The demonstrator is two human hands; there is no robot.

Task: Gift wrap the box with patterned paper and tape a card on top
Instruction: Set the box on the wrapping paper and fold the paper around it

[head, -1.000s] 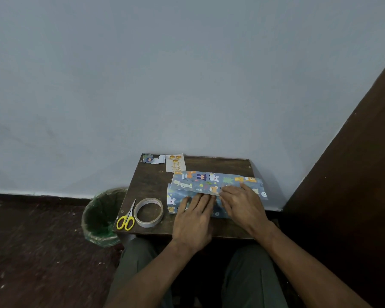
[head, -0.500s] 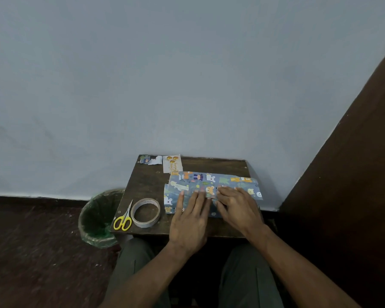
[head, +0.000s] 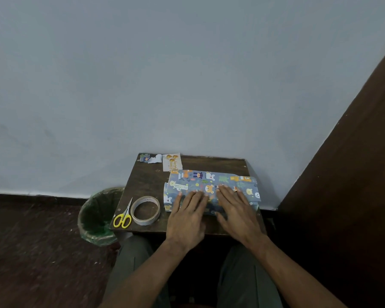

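Pale blue wall, dark floor, small brown counter (head: 147, 181) against the wall. On it: one box in patterned paper (head: 211, 181), one card (head: 172, 162) at the far edge, one paper scrap (head: 150, 158), one tape roll (head: 145, 210), one yellow-handled scissors (head: 122, 217). One green-lined bin (head: 96, 216) on the floor. My left hand (head: 186, 216) and right hand (head: 237, 210) lie flat, fingers straight, pressing the paper. White label on paper; text unreadable.

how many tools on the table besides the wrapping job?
2. The yellow-handled scissors lie at the table's front-left corner; the tape roll lies flat just right of them, between the scissors and the wrapped box. Anything under the hands or paper is hidden.
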